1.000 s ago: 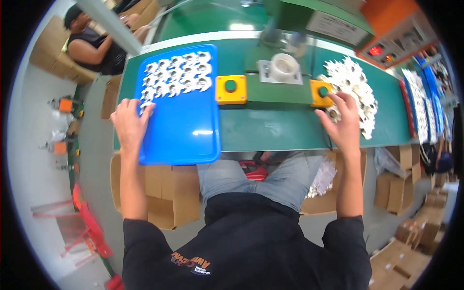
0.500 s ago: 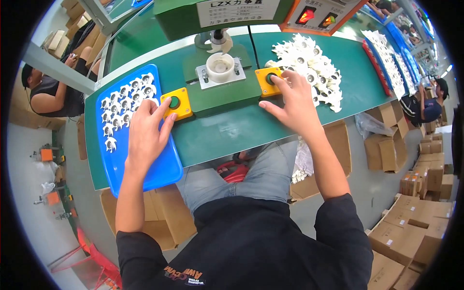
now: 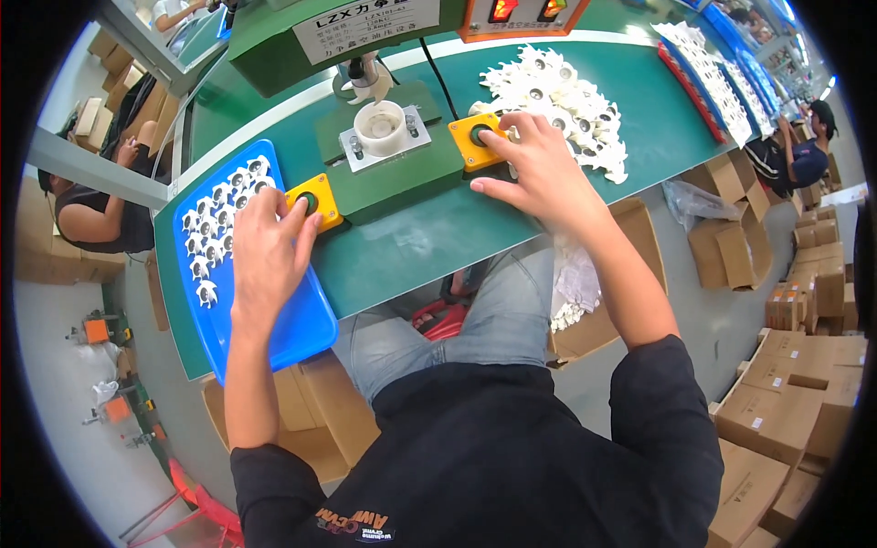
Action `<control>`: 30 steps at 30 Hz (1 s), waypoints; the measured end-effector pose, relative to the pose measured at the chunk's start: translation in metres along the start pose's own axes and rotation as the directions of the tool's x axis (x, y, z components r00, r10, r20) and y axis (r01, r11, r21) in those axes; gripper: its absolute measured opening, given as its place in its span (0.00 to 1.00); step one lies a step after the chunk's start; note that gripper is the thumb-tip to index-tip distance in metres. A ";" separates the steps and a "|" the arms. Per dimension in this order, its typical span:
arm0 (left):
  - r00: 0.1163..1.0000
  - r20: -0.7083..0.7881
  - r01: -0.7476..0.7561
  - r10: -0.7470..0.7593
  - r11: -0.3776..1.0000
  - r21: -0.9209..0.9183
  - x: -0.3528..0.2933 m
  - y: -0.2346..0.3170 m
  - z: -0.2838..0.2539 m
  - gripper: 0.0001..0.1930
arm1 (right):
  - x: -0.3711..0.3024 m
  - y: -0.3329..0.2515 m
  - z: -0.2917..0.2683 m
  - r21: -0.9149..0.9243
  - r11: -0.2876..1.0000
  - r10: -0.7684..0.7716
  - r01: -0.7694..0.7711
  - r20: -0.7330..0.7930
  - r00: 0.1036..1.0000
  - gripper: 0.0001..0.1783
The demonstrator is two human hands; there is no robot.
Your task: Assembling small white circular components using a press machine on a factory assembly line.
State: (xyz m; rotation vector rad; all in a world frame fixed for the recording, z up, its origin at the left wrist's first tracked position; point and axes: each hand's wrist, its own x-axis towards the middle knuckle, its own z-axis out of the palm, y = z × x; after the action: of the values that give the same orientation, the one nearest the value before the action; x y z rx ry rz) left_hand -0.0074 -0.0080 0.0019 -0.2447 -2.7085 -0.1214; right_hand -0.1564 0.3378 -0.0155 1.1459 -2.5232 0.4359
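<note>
My left hand rests at the left yellow button box, its index fingertip on the dark green button and its thumb stretched alongside. At the right yellow button box, my right hand has its index finger on the button, with the thumb spread out below. Neither hand holds anything. Between the boxes stands a green bench press. A round white cup-like fixture is mounted on its metal plate, and the press ram hangs just above and behind the cup.
Left of the press, a blue tray carries rows of white spiky parts with dark centres. A heap of similar parts lies to the right. An orange switch box stands behind. Open cartons sit below the table edge; other people work farther off.
The whole view has shifted and tilted a little, so the press appears farther left. Both hands stay at their buttons, fingers in much the same pose.
</note>
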 end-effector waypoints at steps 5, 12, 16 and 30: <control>1.000 -0.021 -0.017 0.018 0.999 0.041 0.005 0.003 -0.004 0.12 | 0.013 0.021 -0.013 0.044 0.999 -0.004 -0.007 0.243 0.970 0.34; 0.987 -0.061 0.141 -0.147 0.986 -0.090 -0.009 0.010 -0.005 0.15 | -0.025 0.038 -0.025 0.091 0.990 0.106 -0.109 0.033 0.994 0.24; 0.989 -0.027 0.141 -0.146 0.982 -0.125 -0.005 0.015 -0.009 0.16 | -0.057 0.035 -0.020 0.018 0.991 0.130 -0.129 -0.080 0.988 0.15; 0.994 0.011 0.106 -0.107 0.949 -0.297 0.024 0.028 0.006 0.18 | -0.074 0.020 0.002 -0.249 0.965 -0.087 0.085 0.002 0.996 0.06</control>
State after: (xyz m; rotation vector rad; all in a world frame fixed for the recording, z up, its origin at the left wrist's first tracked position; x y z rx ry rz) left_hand -0.0263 0.0241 0.0074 -0.1835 -2.6894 -0.5628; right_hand -0.1259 0.3986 -0.0511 1.1461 -2.4246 0.0976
